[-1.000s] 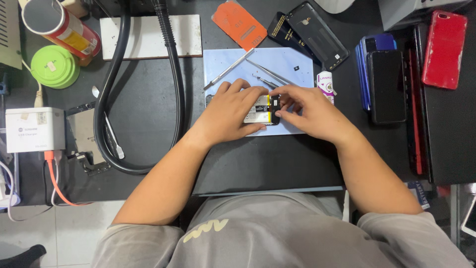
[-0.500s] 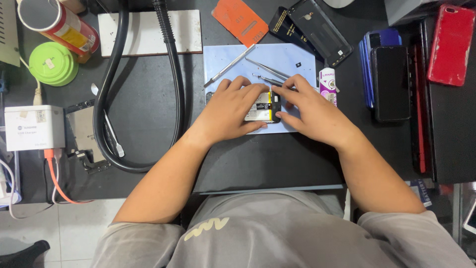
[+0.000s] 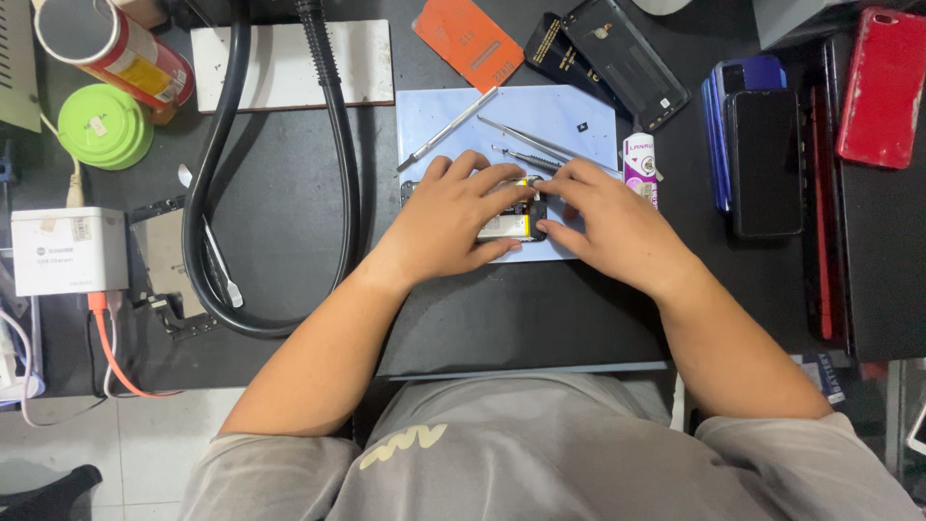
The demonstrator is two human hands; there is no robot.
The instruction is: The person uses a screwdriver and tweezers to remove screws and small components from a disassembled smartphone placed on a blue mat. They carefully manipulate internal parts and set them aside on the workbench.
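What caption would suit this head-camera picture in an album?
Both hands, left and right, hold a small opened phone on a pale blue mat amid tools.

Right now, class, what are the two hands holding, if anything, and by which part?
Both the left hand and right hand press fingertips on a small opened phone, gripping its two ends on the blue mat.

Your hands work in a tight pocket on the pale blue mat (image 3: 579,108). Just above your fingers (image 3: 502,178) lie tweezers (image 3: 526,138), a screwdriver (image 3: 529,159) and a metal pry tool (image 3: 447,129). A small tube (image 3: 640,164) stands just beside your right hand (image 3: 608,222). To the left, bare dark surface (image 3: 280,203) lies open up to the black hose (image 3: 342,164). Stacked phones (image 3: 762,159) crowd the right.
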